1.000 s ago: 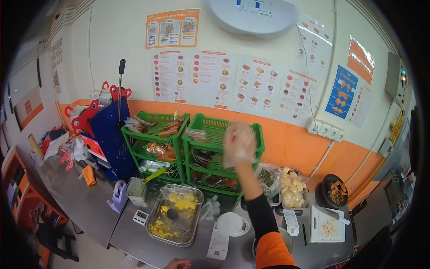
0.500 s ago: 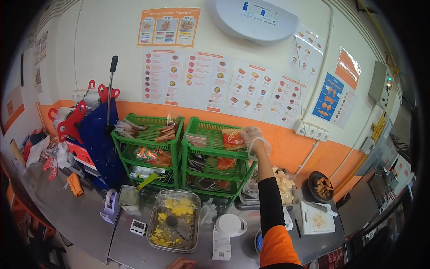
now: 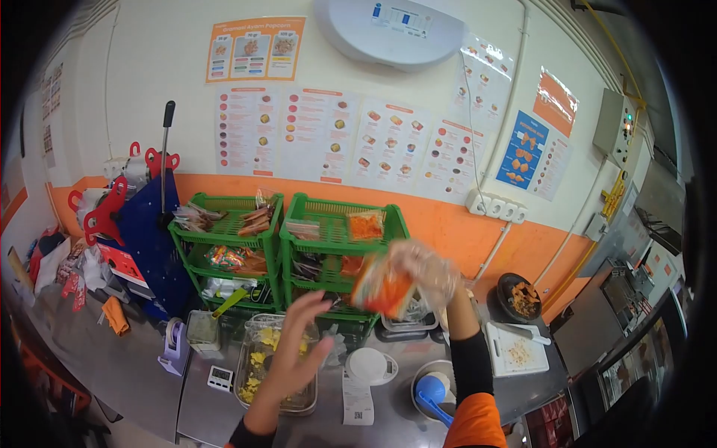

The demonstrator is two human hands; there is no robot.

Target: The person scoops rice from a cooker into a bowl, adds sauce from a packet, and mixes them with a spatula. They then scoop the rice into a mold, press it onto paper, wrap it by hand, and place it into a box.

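My right hand (image 3: 429, 272), in a clear plastic glove, grips a clear packet (image 3: 384, 290) of orange-red contents by its upper edge. The packet is tilted and smeared by motion, in front of the right green rack (image 3: 337, 243). Bare and with fingers spread, my left hand (image 3: 296, 349) is raised to the left of the packet, holding nothing. It partly covers a clear tray (image 3: 246, 399) with crumbled yellow food (image 3: 263, 358). Another orange packet (image 3: 366, 225) lies on the rack's top tier.
A white scale (image 3: 367, 364) and a printed slip (image 3: 358, 403) are on the steel table. Right of them is a bowl with a blue scoop (image 3: 432, 390). A knife (image 3: 526, 334) rests on a white cutting board (image 3: 514, 362). A tape dispenser (image 3: 174, 347) stands at left.
My right hand has lifted a packet off the rack's top tier and brought it down toward me. My left hand has risen from the bottom edge with its fingers spread. The view has shifted slightly.
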